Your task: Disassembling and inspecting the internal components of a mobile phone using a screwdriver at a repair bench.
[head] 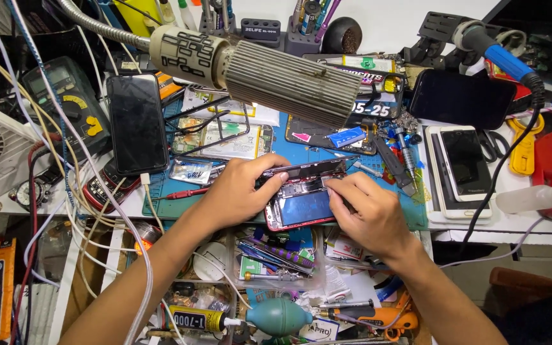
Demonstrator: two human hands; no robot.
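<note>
Two bare hands meet over an opened red phone (301,204) lying near the front edge of a blue work mat (301,152), a little below the middle of the view. The left hand (241,188) comes in from seven o'clock and grips the phone's left end, thumb and fingers curled around the lifted screen panel (311,168), which stands tilted up along the phone's far edge. The right hand (368,211) comes in from five o'clock, fingers bent and pinched down on the phone's right side; whether something small is held between the fingertips, I cannot tell.

At eleven o'clock from the phone a black phone (137,121) lies face up, and past it, farther toward ten o'clock, sits a multimeter (65,96) with a yellow dial. Straight up at twelve o'clock a ribbed lamp head (282,80) on a flexible neck hangs over the mat. At three o'clock a white phone (467,166) rests on another handset, with a dark phone (461,99) above it at two o'clock and a blue-handled soldering iron (503,57) beyond. A red screwdriver (186,193) lies just left of the left hand. At six o'clock, in the open drawer below the bench, a teal air blower bulb (279,316) sits beside a glue tube (196,318).
</note>
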